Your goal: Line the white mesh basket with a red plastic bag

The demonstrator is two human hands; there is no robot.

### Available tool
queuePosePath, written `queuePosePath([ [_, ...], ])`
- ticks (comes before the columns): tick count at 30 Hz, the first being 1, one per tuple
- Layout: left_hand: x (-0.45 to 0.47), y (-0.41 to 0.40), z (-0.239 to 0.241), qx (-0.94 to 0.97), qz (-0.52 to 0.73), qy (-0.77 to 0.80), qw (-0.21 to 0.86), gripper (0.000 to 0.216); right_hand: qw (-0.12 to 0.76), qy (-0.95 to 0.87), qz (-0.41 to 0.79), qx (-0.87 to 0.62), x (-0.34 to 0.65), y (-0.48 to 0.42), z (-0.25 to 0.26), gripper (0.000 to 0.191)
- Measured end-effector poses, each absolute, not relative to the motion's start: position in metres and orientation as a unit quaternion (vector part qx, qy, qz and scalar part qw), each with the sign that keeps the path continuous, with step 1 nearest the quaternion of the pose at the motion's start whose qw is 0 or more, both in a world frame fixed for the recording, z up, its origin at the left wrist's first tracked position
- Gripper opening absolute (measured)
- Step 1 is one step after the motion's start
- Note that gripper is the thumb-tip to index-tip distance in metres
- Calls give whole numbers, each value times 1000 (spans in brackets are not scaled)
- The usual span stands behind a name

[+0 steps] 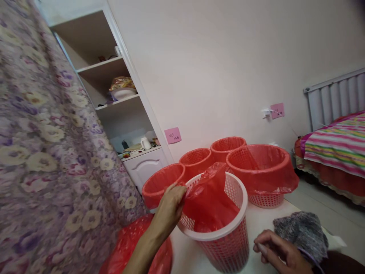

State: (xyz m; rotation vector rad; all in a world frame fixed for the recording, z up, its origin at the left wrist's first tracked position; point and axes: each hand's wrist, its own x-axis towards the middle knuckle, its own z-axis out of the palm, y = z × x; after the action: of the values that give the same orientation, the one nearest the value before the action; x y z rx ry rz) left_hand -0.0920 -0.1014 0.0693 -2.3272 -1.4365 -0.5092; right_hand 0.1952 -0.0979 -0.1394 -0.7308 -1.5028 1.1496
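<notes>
While left grip pinches red bag — inside basket

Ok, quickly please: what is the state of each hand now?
Left hand: closed, pinching the red bag in the basket.
Right hand: fingers curled, beside the grey cloth; whether it holds anything cannot be told.

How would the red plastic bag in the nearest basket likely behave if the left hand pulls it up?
The red bag looks thin and see-through, crumpled in folds, so probably floppy and very light. The left hand pinches its edge with the fingers; the glossy film may slip. The mesh basket seems light and might tip.
</notes>
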Motion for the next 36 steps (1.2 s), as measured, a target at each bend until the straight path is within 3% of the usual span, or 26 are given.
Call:
queuePosePath([
  [3,-75,-112,76,-829,-188,-496,179,17,557,-718,337,-246,195,-103,-94,17],
  [8,-46,-123,85,-837,-174,-485,186,19,587,-760,208,-187,181,-101,-23,60],
  [12,-31,-125,92,-865,-151,-449,167,22,529,-813,163,-182,166,-90,8,73],
  [14,-30,-127,93,-873,-150,-437,153,26,488,-837,122,-216,164,-81,12,66],
  [18,-43,-135,91,-874,-127,-455,112,22,417,-854,27,-308,172,-67,11,22],
  [21,-56,-138,89,-851,-86,-510,96,10,436,-848,5,-302,181,-62,9,20],
  [24,-66,-136,91,-836,-92,-536,76,20,456,-845,24,-277,186,-61,6,20],
  [29,-77,-129,94,-838,-138,-526,32,20,424,-862,72,-270,192,-63,3,10],
  [33,-84,-126,87,-831,-148,-536,6,19,331,-889,32,-316,202,-68,10,10],
  [36,-87,-130,83,-834,-146,-533,-11,16,357,-887,26,-293,206,-76,13,16],
])
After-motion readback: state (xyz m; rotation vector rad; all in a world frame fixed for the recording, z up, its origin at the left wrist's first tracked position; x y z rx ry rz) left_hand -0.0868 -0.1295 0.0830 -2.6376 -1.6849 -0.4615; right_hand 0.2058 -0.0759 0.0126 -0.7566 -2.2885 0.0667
